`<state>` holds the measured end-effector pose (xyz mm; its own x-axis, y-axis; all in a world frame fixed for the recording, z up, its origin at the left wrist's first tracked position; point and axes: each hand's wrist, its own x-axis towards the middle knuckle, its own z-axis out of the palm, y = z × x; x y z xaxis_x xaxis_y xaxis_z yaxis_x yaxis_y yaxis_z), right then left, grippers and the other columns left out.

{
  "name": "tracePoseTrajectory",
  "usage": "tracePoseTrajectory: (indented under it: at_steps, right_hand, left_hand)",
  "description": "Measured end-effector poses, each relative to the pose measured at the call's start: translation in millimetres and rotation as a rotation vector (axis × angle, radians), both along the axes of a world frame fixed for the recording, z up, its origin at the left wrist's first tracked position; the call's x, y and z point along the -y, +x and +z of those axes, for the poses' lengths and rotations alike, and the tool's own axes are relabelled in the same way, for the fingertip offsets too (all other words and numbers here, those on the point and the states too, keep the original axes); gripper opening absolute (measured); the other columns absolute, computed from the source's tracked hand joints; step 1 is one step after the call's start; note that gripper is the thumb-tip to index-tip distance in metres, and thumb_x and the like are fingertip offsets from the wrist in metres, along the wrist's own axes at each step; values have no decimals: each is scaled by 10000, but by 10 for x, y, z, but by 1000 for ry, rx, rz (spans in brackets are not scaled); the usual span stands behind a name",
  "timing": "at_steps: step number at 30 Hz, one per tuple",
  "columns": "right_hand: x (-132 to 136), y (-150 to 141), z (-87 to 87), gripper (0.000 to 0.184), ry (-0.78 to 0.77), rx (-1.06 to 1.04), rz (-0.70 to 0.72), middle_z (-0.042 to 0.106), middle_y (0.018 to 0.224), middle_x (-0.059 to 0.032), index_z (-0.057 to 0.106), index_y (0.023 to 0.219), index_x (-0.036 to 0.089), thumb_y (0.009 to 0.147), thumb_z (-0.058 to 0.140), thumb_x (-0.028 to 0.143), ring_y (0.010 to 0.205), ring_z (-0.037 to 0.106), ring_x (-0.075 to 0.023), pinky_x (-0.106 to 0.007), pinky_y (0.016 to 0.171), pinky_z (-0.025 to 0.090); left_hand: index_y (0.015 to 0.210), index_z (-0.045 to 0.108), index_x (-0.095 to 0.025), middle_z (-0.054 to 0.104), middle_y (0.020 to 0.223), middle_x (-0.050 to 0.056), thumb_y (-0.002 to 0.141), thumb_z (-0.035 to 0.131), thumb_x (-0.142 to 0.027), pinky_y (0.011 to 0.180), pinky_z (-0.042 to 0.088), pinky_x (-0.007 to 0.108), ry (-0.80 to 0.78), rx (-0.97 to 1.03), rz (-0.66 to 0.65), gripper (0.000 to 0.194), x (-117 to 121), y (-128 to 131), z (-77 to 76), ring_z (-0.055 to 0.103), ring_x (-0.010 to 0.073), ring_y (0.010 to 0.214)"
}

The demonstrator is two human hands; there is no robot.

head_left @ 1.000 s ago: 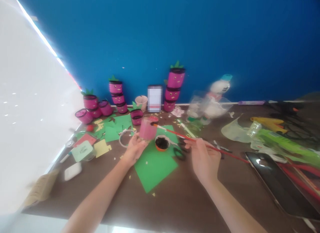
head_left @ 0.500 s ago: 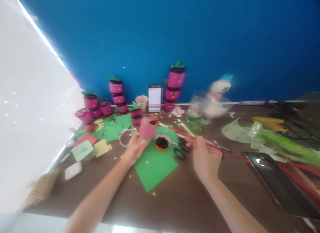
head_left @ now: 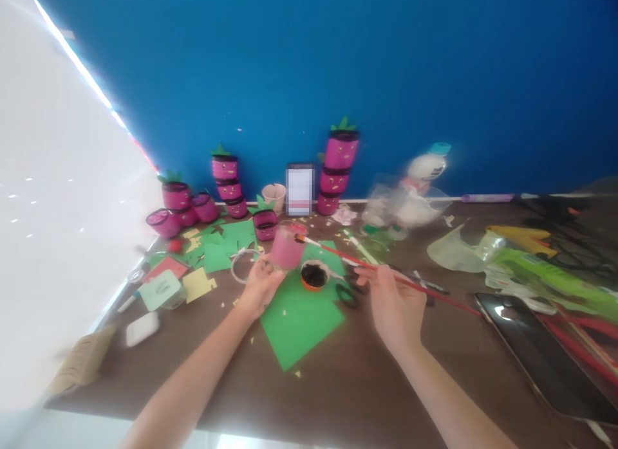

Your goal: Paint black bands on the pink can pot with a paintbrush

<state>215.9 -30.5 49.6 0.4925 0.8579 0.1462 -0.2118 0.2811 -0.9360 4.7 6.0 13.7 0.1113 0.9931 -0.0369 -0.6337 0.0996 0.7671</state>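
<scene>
My left hand is closed round a pink cup, held just above the table. My right hand pinches a long red paintbrush; its dark tip rests at the cup's rim. Between the hands sits a small orange pot of black paint on a green paper sheet. Black scissors lie next to the pot, just left of my right hand.
Finished pink cups with green leaves stand stacked along the blue wall. Paper scraps lie at the left. A white bottle, clear plastic, a glue gun and a dark phone lie at the right.
The brush tip slid a little along the cup's rim and back. Both hands stay where they were.
</scene>
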Motion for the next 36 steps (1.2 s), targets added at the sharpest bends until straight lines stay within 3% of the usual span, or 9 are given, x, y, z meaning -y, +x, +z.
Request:
tracePoseTrajectory:
  at_steps: [6, 12, 16, 25, 36]
  right_hand:
    - [-9, 33, -29, 242, -3, 85, -83, 677, 597, -51, 651, 657, 165, 762, 636, 383, 648, 660, -216, -371, 632, 516]
    - [7, 3, 3, 215, 25, 43, -1, 681, 596, -38, 656, 665, 179, 742, 658, 380, 567, 637, -184, -364, 619, 521]
    - [4, 16, -12, 208, -3, 59, -79, 679, 592, -40, 664, 650, 172, 759, 651, 349, 645, 658, -199, -360, 659, 517]
    - [15, 66, 45, 92, 207, -25, 207, 718, 730, -9, 715, 815, 251, 746, 678, 299, 601, 635, -136, -319, 674, 525]
    - [-1, 63, 5, 99, 180, 17, 166, 724, 754, -18, 712, 833, 249, 751, 662, 269, 647, 655, -164, -363, 724, 526]
  left_hand:
    - [873, 504, -221, 669, 880, -10, 538, 802, -176, 794, 455, 262, -4, 11, 5, 451, -7, -10, -24, 631, 121, 816]
    - [903, 507, -219, 671, 888, 4, 532, 801, -173, 808, 455, 285, -19, -7, 18, 476, -5, -14, -34, 635, 138, 821]
    - [910, 506, -220, 671, 881, 2, 543, 794, -174, 817, 459, 278, -31, -14, 24, 469, 0, -21, -25, 639, 128, 812]
    - [919, 499, -222, 667, 890, 6, 553, 795, -202, 806, 466, 262, -12, -30, 34, 470, -15, -26, -53, 637, 121, 826]
    - [913, 492, -222, 660, 920, 8, 541, 800, -204, 846, 447, 301, -14, -19, 10, 483, -9, -32, -36, 632, 138, 840]
